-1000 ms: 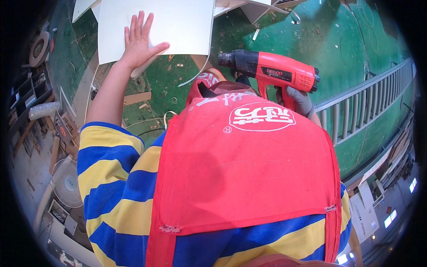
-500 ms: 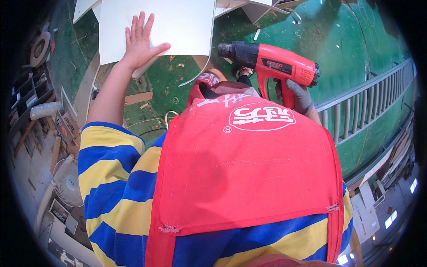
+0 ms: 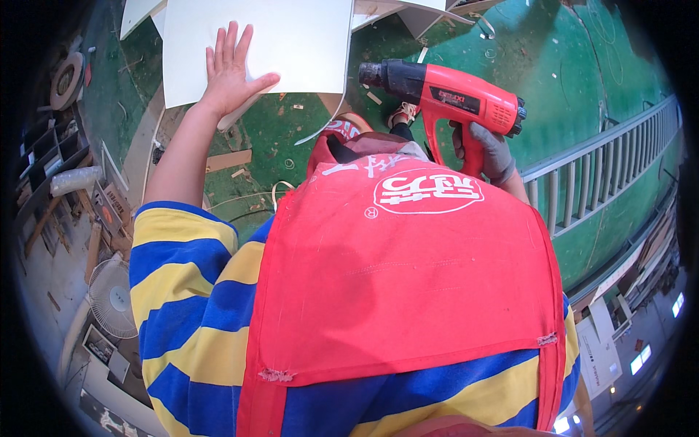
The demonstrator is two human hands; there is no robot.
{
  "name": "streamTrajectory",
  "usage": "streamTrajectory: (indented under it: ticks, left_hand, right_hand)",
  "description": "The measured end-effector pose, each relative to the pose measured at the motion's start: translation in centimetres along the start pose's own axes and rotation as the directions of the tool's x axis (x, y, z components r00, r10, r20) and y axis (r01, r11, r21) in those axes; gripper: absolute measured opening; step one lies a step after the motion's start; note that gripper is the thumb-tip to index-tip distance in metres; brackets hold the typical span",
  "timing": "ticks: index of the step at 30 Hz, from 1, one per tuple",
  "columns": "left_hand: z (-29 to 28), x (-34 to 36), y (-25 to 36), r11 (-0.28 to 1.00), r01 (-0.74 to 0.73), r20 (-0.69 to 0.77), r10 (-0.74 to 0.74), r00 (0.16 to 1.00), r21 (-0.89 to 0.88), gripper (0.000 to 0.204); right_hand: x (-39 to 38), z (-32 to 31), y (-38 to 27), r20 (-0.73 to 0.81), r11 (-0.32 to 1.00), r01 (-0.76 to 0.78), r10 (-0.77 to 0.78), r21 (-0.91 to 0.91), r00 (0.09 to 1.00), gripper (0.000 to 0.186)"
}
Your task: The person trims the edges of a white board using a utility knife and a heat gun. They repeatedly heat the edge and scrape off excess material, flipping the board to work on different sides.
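My bare left hand (image 3: 231, 73) lies flat with spread fingers on a white board (image 3: 302, 44), close to its near edge. A thin white strip (image 3: 328, 124) hangs down from the board's near right corner. In my gloved right hand (image 3: 491, 153) is the handle of a red and black heat gun (image 3: 459, 98). Its dark nozzle points left toward the board's right edge, with a gap between them. The glove is grey, and part of its fingers is hidden behind the handle.
Beyond the board are more white panels (image 3: 408, 18). A grey slatted rack or ladder (image 3: 604, 160) lies on the green floor (image 3: 546, 87) at right. Wood scraps (image 3: 228, 160) litter the floor. At left stand a white fan (image 3: 113, 298), a roll of tape-like strip (image 3: 67, 80) and dark shelving (image 3: 54, 156).
The heat gun has tilted slightly, its nozzle a little higher and its rear end a little lower. My left hand stays on the board almost unmoved.
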State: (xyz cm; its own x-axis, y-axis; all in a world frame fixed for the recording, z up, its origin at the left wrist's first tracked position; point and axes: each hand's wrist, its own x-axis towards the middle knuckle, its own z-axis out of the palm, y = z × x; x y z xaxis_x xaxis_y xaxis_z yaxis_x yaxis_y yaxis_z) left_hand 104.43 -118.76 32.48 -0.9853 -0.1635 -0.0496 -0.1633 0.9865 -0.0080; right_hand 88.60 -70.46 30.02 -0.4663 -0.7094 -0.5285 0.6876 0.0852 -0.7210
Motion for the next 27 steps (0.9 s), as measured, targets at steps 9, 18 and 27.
streamTrajectory:
  ticks: [9, 18, 27]
  left_hand:
    - [-0.1, 0.0, 0.0, 1.0, -0.006, -0.001, 0.006, 1.0, 0.002, 0.113]
    - [-0.3, 0.4, -0.1, 1.0, -0.013, 0.006, 0.013, 1.0, 0.001, 0.113]
    - [-0.1, 1.4, -0.4, 1.0, -0.014, 0.016, 0.014, 1.0, -0.004, 0.113]
  right_hand:
    - [0.1, 0.1, 0.1, 0.004, 0.999, 0.006, -0.006, -0.036, 1.0, 0.052]
    - [0.2, -0.2, 0.1, 0.008, 0.999, -0.022, 0.021, 0.031, 1.0, 0.045]
    - [0.3, -1.2, 0.3, 0.038, 0.993, -0.113, 0.112, 0.029, 0.993, 0.054]
